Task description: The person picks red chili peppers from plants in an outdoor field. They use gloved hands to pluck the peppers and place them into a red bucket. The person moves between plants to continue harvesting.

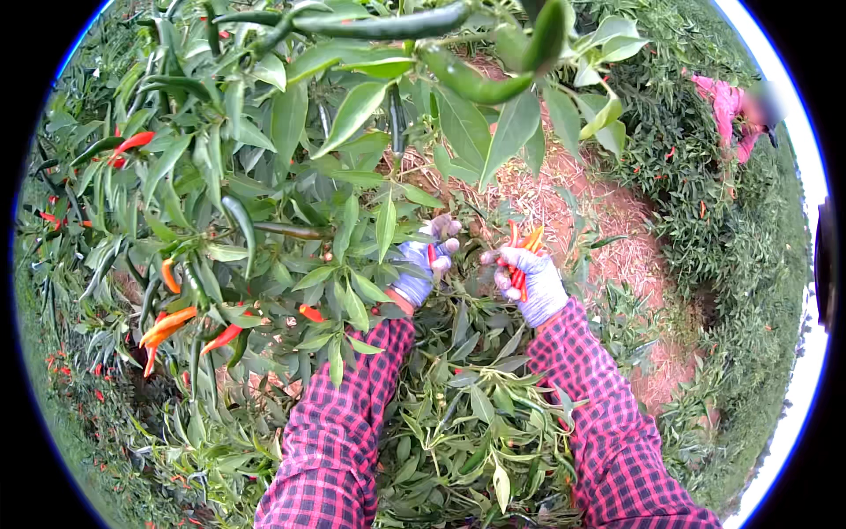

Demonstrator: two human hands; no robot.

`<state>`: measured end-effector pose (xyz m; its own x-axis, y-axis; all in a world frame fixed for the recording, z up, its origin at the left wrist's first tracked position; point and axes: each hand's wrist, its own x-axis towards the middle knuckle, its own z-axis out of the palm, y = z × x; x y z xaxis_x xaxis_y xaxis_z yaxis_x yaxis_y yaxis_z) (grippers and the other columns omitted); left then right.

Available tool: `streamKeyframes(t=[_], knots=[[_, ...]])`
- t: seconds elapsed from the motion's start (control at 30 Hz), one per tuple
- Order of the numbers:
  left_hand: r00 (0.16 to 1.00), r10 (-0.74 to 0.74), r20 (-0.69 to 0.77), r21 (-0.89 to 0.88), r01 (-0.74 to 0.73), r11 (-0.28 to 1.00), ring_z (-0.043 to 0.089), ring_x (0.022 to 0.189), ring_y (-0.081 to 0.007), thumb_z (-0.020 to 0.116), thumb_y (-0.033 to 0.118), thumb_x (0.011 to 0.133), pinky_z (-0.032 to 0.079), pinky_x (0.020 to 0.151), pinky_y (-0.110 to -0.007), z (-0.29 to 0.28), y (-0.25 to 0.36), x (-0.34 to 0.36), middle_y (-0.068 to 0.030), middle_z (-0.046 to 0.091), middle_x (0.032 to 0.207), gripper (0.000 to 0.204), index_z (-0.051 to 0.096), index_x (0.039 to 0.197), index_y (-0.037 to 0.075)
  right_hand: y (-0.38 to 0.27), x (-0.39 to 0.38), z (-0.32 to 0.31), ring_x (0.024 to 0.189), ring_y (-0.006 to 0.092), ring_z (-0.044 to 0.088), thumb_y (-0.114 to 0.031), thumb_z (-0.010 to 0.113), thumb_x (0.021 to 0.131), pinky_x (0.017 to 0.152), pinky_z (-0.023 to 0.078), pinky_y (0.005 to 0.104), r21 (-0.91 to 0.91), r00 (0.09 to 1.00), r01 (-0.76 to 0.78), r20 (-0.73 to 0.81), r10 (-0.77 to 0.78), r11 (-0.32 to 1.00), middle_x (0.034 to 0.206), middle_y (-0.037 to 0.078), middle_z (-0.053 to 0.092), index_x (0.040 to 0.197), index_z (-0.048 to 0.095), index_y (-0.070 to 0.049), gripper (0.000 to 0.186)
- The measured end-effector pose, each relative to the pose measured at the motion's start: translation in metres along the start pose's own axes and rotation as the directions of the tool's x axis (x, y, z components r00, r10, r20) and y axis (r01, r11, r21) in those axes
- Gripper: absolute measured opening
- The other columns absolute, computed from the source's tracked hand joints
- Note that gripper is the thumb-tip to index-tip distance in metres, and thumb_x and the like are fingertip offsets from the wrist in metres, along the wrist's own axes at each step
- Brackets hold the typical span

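Note:
My left hand (427, 260), in a lavender glove with grimy fingertips, reaches in among the leaves with bent fingers closed around a red chili (432, 256), partly hidden by foliage. My right hand (529, 278), gloved alike, grips several long red and orange chilies (531, 238) a short way to the right. Both forearms wear pink-and-black checked sleeves. Green chilies (476, 84) hang from the leafy plant above, and more red and orange chilies (167, 326) hang on its left side. Leafy stems (476, 423) fill the space between and below my arms.
At the upper right, a person in pink (718, 110) bends among another row of dense plants (705, 247). A strip of reddish soil with dry straw (617, 229) runs between the rows. Dense chili plants (79, 370) stretch along the left side.

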<state>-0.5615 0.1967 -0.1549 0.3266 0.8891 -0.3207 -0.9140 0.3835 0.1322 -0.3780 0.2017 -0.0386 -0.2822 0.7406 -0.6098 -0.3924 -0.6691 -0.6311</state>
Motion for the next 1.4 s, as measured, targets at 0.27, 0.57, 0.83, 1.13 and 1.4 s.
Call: streamKeyframes(t=[0.27,0.57,0.83,1.13,1.4], knots=[[0.944,0.329,-0.012,-0.006,-0.329,0.944,0.045,0.112,-0.0223,0.041,0.036,0.091,0.042,0.089,-0.033,0.235,0.019,-0.164,-0.0072,0.043,0.127,0.047,0.036,0.127,0.008,-0.118,-0.173,0.168,0.048,0.0087,0.053,-0.015,0.067,0.074,0.042,0.040,0.0214,-0.649,0.983,0.154,0.173,-0.052,0.746,0.067,0.003,0.059,0.088,0.059,-0.003,0.021],[0.770,0.638,-0.016,0.383,-0.585,0.715,0.042,0.114,-0.0261,0.045,0.035,0.090,0.039,0.094,-0.040,0.327,0.010,-0.343,-0.0123,0.034,0.132,0.050,0.032,0.129,0.007,-0.075,-0.282,0.231,0.050,0.0063,0.050,-0.020,0.070,0.071,0.044,0.038,0.0207,-0.553,0.897,0.068,0.399,0.192,0.830,0.061,-0.001,0.055,0.083,0.061,-0.003,0.022],[0.717,0.653,-0.244,0.813,-0.215,0.540,0.054,0.071,-0.0076,0.061,0.008,0.079,0.045,0.063,-0.020,0.258,-0.068,-0.525,-0.0023,0.060,0.079,0.018,0.059,0.095,-0.001,0.069,-0.381,0.230,0.043,0.0049,0.044,-0.012,0.067,0.073,0.039,0.031,0.0184,-0.495,0.847,-0.083,0.422,0.323,0.865,0.061,0.000,0.054,0.082,0.059,-0.002,0.015],[0.594,0.677,-0.434,0.783,-0.122,0.609,0.052,0.063,-0.0092,0.057,0.016,0.081,0.046,0.059,-0.024,0.190,-0.141,-0.662,-0.0009,0.059,0.074,0.017,0.060,0.090,0.002,0.194,-0.472,0.251,0.053,0.0112,0.053,-0.012,0.070,0.069,0.049,0.043,0.0237,-0.587,0.569,0.736,0.806,0.162,0.336,0.067,0.003,0.058,0.084,0.060,-0.002,0.021],[0.086,0.666,-0.741,0.654,-0.130,0.745,0.057,0.076,-0.0156,0.053,0.003,0.080,0.049,0.062,-0.026,-0.048,-0.267,-0.706,-0.0079,0.055,0.104,0.043,0.044,0.121,0.001,0.293,-0.505,0.277,0.033,0.0070,0.038,-0.009,0.064,0.074,0.030,0.028,0.0211,-0.877,0.671,-0.034,0.336,0.662,0.479,0.054,0.000,0.049,0.083,0.056,-0.004,0.013]])
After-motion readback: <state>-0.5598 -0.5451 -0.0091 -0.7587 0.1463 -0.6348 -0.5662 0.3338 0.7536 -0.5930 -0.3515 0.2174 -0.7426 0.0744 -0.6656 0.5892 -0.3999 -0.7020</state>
